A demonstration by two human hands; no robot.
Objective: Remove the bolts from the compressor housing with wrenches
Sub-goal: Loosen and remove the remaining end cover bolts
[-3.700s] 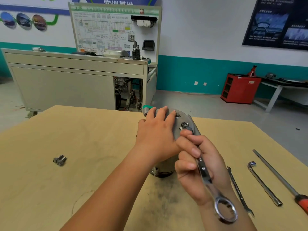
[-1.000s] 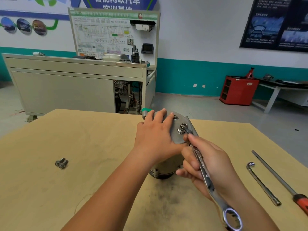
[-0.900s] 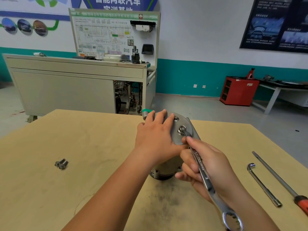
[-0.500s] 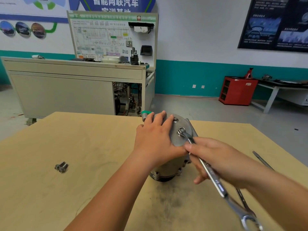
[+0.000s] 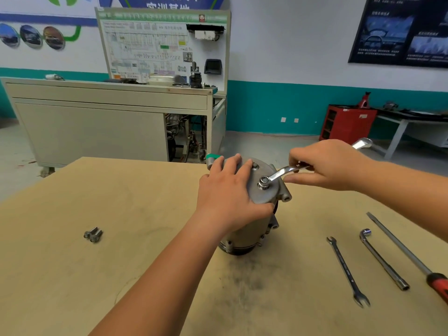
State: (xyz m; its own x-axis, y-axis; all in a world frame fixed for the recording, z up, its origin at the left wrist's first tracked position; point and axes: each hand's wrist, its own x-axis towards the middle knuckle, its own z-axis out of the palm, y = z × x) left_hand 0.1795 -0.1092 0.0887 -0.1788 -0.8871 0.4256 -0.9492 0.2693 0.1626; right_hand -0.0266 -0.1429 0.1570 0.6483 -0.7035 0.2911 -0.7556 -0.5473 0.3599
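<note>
A silver compressor housing (image 5: 263, 195) stands upright in the middle of the wooden table (image 5: 72, 275). My left hand (image 5: 228, 192) lies flat over its top plate, fingers spread. My right hand (image 5: 329, 163) grips the shaft of a combination wrench (image 5: 282, 172), whose ring end sits on a bolt (image 5: 264, 181) on the plate. The wrench points to the right and away, its far end showing past my hand. Another bolt head (image 5: 255, 166) shows near my left fingertips. Two loose bolts (image 5: 93, 234) lie on the table at the left.
On the table's right side lie a slim open-end wrench (image 5: 346, 270), an L-shaped socket wrench (image 5: 383, 259) and a long screwdriver with a red handle (image 5: 409, 255). A grey cabinet bench (image 5: 97, 122) stands beyond the table's far edge.
My right hand has swung the wrench round the bolt, from pointing toward me at the lower right to pointing right and away. The left hand stayed on the housing.
</note>
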